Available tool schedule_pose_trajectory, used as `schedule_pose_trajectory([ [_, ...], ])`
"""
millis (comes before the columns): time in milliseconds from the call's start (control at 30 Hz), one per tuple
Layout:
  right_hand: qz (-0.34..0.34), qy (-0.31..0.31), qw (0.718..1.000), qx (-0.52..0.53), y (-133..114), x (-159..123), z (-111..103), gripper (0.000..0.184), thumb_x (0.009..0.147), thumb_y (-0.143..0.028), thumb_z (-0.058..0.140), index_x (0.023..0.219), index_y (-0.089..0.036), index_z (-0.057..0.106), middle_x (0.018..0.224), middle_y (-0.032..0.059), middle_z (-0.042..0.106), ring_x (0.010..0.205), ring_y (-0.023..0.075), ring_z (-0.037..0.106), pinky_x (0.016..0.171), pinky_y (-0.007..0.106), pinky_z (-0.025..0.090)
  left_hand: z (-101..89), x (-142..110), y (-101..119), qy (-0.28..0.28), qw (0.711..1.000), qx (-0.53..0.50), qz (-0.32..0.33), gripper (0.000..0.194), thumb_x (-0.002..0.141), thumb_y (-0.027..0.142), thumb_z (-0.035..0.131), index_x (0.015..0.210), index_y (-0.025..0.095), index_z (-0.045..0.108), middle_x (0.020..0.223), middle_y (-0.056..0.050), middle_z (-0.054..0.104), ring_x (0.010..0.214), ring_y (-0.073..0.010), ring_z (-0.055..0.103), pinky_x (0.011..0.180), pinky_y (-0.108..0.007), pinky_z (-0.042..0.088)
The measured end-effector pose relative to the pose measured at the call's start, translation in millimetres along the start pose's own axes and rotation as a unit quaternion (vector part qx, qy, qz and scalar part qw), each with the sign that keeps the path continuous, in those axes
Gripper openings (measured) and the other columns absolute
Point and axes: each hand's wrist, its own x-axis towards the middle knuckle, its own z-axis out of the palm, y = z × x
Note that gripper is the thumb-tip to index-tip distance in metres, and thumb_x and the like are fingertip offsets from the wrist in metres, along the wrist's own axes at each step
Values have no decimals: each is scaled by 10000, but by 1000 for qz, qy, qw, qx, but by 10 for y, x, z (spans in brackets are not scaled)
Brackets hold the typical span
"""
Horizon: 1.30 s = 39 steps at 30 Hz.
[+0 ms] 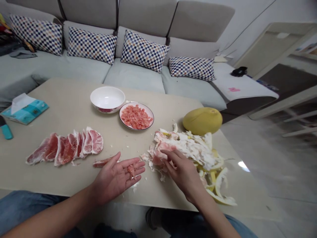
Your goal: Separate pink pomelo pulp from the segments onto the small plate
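Observation:
My left hand (pixel 116 178) is palm up with its fingers stretched out, and a small piece of pink pomelo flesh (pixel 132 170) rests on the fingers. My right hand (pixel 182 170) is at the near left side of a heap of pomelo peel and membrane (pixel 195 150). Its fingers are curled together against pinkish membrane; whether they grip any is hidden. Just beyond my left thumb lies a single pomelo segment (pixel 100 163), partly covered by the hand. A row of pomelo segments (pixel 66 147) lies to the left. Loose pink pulp fills a dark-rimmed plate (pixel 136 128).
A white bowl (pixel 107 96) stands beside the plate. A whole yellow pomelo (pixel 203 120) sits behind the peel. At the table's left are a tissue pack (pixel 27 110) and a teal-handled tool (pixel 6 130). White scraps dot the tabletop (pixel 81 181). A sofa (pixel 133 79) stands behind.

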Motion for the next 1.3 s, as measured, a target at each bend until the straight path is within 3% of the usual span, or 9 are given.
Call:
schedule_pose_trajectory([
  [100,-8,0,1000,-14,14,11,13,246,920,-290,494,828,-185,696,780,68,590,660,183,572,590,287,435,-2,3,14,-16,1000,-20,-5,715,931,550,319,1401,16,388,1518,-214,333,1409,-298,296,1140,-401,231],
  [200,-27,14,1000,3,-58,17,4,221,911,-232,489,1023,-186,674,806,69,595,674,189,567,598,294,441,-1,4,30,-32,999,-34,-6,748,925,563,311,1433,15,327,1536,-203,301,1431,-288,243,1146,-409,211],
  [300,-62,18,994,90,-291,-46,12,164,917,-220,515,941,-201,676,730,47,592,676,179,567,626,290,450,2,21,37,-31,998,-45,3,767,921,568,303,1456,19,275,1540,-190,296,1441,-271,216,1151,-398,199],
  [367,-98,-14,983,156,-504,-131,48,143,919,-209,527,930,-217,669,754,47,619,709,174,578,652,286,458,3,38,29,-35,998,-46,8,778,916,572,306,1464,22,256,1536,-186,307,1441,-270,215,1153,-388,193],
  [433,-132,-56,971,190,-696,-220,111,209,920,-183,513,1083,-229,635,832,60,646,767,181,590,678,289,468,4,54,11,-38,998,-39,17,775,917,564,310,1470,25,244,1526,-187,327,1439,-268,223,1154,-378,188],
  [533,-130,-74,969,196,-859,-292,221,244,906,-178,520,1132,-215,603,890,79,658,806,193,591,697,299,468,11,66,-25,-35,998,-28,34,744,931,538,290,1475,32,235,1512,-188,354,1435,-255,242,1153,-372,184],
  [867,-67,-118,965,223,-907,-261,325,93,788,-114,557,763,-199,581,673,-15,573,602,125,522,564,218,386,-13,95,-127,-69,997,-22,40,720,937,507,296,1451,3,288,1469,-197,427,1418,-263,288,1163,-363,180],
  [1133,-95,-82,975,183,-881,-283,328,164,878,-181,532,1016,-187,622,784,37,645,650,141,555,606,235,411,-29,86,-126,-63,996,-37,43,710,950,501,268,1463,11,256,1471,-191,427,1417,-265,289,1169,-370,163],
  [1300,-100,-110,972,180,-865,-307,366,109,868,-180,526,891,-188,632,750,23,626,629,131,548,589,223,398,-61,98,-161,-65,996,-48,42,711,959,471,234,1476,-15,190,1463,-218,425,1410,-277,306,1171,-384,156],
])
